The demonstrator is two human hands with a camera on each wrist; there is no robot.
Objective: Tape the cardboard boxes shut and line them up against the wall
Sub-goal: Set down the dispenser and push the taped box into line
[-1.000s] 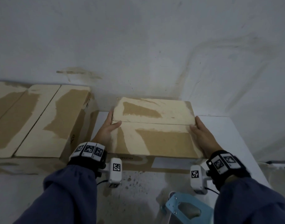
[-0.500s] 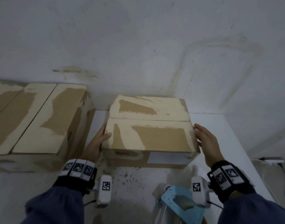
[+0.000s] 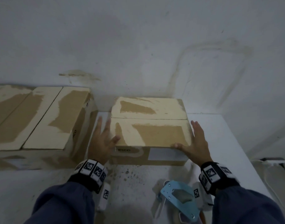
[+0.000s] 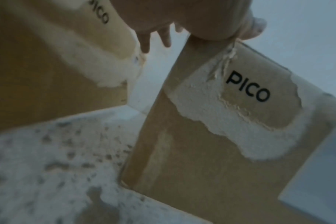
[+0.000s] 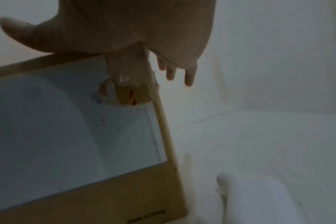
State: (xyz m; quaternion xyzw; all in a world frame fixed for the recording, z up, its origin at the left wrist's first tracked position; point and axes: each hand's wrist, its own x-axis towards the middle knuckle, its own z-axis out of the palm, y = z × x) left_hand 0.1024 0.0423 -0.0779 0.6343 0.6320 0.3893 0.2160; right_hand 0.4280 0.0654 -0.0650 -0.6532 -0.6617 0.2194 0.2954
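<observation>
Against stained white wall [image 3: 138,46], speckled white table [image 3: 132,178], 2 cardboard boxes [image 3: 150,126].

Head cam high, looks down; wrist cams close — share box [image 3: 150,126].

tape dispenser [image 3: 179,199] cut off (bottom edge), left box [image 3: 33,118] cropped

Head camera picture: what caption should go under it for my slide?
Open left hand and right hand flank a small cardboard box by the wall, beside a bigger box.
</observation>
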